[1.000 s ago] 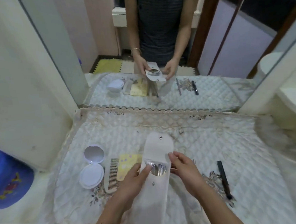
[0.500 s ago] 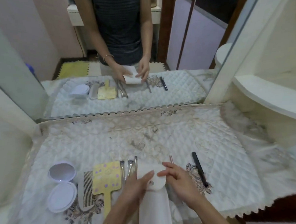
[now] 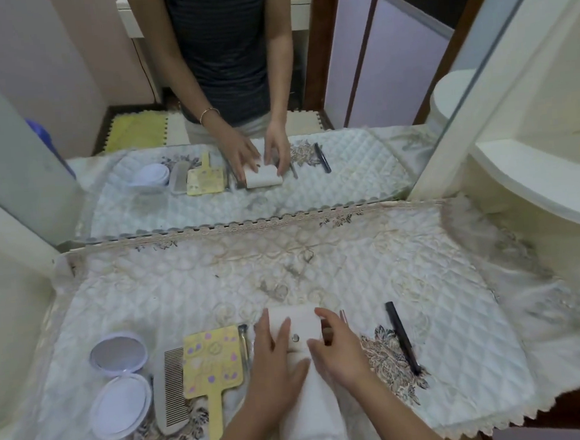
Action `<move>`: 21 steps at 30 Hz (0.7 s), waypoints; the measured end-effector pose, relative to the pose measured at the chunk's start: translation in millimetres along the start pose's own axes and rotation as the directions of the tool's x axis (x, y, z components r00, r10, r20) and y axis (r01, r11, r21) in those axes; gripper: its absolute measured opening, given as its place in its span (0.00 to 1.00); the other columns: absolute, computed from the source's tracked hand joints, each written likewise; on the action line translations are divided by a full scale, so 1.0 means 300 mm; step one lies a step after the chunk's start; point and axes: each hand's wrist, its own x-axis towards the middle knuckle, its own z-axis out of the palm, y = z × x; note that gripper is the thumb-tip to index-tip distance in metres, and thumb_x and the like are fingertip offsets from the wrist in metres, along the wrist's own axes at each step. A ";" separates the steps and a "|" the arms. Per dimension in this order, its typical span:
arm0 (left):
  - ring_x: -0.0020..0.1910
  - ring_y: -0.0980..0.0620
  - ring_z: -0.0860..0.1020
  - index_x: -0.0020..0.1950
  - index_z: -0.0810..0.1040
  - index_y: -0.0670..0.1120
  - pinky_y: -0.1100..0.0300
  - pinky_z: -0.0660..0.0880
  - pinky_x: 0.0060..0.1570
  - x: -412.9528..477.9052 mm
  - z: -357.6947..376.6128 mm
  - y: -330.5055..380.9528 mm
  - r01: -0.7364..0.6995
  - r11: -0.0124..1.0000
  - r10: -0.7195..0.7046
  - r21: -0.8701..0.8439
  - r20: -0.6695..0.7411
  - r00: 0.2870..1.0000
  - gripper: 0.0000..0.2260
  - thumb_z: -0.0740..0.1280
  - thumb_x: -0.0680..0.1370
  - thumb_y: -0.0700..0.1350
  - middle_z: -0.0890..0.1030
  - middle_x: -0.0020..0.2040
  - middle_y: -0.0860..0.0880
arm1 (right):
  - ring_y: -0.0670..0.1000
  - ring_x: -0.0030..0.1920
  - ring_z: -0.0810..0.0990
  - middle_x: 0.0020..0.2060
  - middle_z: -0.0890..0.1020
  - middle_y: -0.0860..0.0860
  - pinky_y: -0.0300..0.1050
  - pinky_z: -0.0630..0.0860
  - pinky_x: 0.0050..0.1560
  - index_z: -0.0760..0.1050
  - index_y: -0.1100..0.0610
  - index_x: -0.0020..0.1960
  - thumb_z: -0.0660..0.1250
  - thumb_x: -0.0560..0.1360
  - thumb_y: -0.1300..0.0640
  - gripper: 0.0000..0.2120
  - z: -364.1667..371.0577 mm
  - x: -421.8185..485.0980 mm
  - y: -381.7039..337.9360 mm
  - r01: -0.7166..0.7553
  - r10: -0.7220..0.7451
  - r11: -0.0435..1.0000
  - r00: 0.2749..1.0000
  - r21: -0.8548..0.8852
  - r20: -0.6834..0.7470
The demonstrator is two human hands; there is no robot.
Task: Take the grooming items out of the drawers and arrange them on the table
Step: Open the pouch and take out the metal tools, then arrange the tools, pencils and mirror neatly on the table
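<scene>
While both hands, the left (image 3: 273, 349) and the right (image 3: 338, 348), press flat on the pouch (image 3: 297, 325), gripping nothing, its length runs six to twelve o'clock, snap (image 3: 295, 338) between them.

My table (image 3: 552, 404) is covered by a quilted cloth (image 3: 183, 289). On it: open compact mirror (image 3: 119, 377), comb (image 3: 170, 389), yellow paddle mirror (image 3: 212, 366), white pouch (image 3: 299, 325), black pencil (image 3: 402, 337). Metal tools (image 3: 244, 346) beside the pouch, probably.

A cream dressing table (image 3: 433, 426) stands under a quilted white cover (image 3: 190, 281) edged with lace, and a wide mirror (image 3: 357, 77) rises straight from its back edge. To the right, a curved cream shelf (image 3: 536, 182) juts from the side panel. The glass reflects a yellow foam floor mat (image 3: 135, 132), a lilac wall and dark wooden door frames.
</scene>
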 end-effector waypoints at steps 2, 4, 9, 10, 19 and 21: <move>0.73 0.51 0.34 0.73 0.46 0.52 0.52 0.40 0.74 -0.027 0.033 -0.054 -0.104 0.970 0.103 0.219 0.016 0.995 0.38 0.54 0.69 0.67 0.30 0.73 0.54 | 0.50 0.55 0.77 0.56 0.78 0.52 0.43 0.71 0.61 0.70 0.56 0.64 0.68 0.70 0.61 0.22 0.007 0.005 0.002 0.015 -0.017 0.998 0.999 -0.055 -0.036; 0.74 0.49 0.35 0.75 0.46 0.47 0.54 0.42 0.72 -0.037 0.059 -0.088 -0.152 0.914 0.124 0.377 0.098 0.987 0.43 0.52 0.69 0.71 0.34 0.75 0.49 | 0.48 0.49 0.76 0.49 0.77 0.51 0.37 0.70 0.53 0.73 0.57 0.60 0.67 0.71 0.61 0.17 0.001 0.001 0.008 0.026 -0.033 0.996 0.996 -0.086 -0.085; 0.75 0.49 0.36 0.71 0.60 0.40 0.53 0.55 0.70 -0.023 0.058 -0.083 -0.130 0.871 0.080 0.474 0.125 0.989 0.46 0.54 0.63 0.72 0.54 0.76 0.44 | 0.51 0.47 0.74 0.45 0.73 0.52 0.38 0.65 0.45 0.74 0.60 0.55 0.65 0.72 0.63 0.11 -0.052 -0.002 0.054 -0.007 -0.044 0.984 0.959 -0.175 -0.282; 0.75 0.48 0.36 0.69 0.63 0.40 0.52 0.59 0.68 -0.023 0.063 -0.090 -0.112 0.870 0.061 0.480 0.121 0.991 0.45 0.54 0.63 0.72 0.61 0.73 0.44 | 0.51 0.46 0.73 0.45 0.72 0.52 0.39 0.65 0.45 0.73 0.60 0.55 0.66 0.72 0.62 0.11 -0.060 -0.004 0.066 -0.038 -0.019 0.981 0.957 -0.189 -0.290; 0.71 0.51 0.48 0.72 0.57 0.39 0.61 0.45 0.72 -0.030 0.003 0.012 -0.185 0.933 0.200 0.309 -0.016 0.980 0.40 0.47 0.71 0.69 0.57 0.74 0.40 | 0.52 0.37 0.77 0.34 0.77 0.48 0.53 0.78 0.43 0.75 0.53 0.43 0.63 0.73 0.64 0.07 -0.069 -0.051 0.082 -0.067 0.030 0.988 0.967 -0.138 -0.254; 0.66 0.53 0.64 0.65 0.69 0.41 0.66 0.54 0.67 -0.017 -0.017 0.076 -0.185 0.983 0.186 0.023 -0.167 0.968 0.27 0.54 0.76 0.60 0.73 0.66 0.43 | 0.51 0.36 0.78 0.33 0.77 0.46 0.55 0.79 0.43 0.74 0.46 0.41 0.65 0.73 0.61 0.09 -0.085 -0.073 0.052 0.020 -0.030 0.999 0.977 -0.047 -0.211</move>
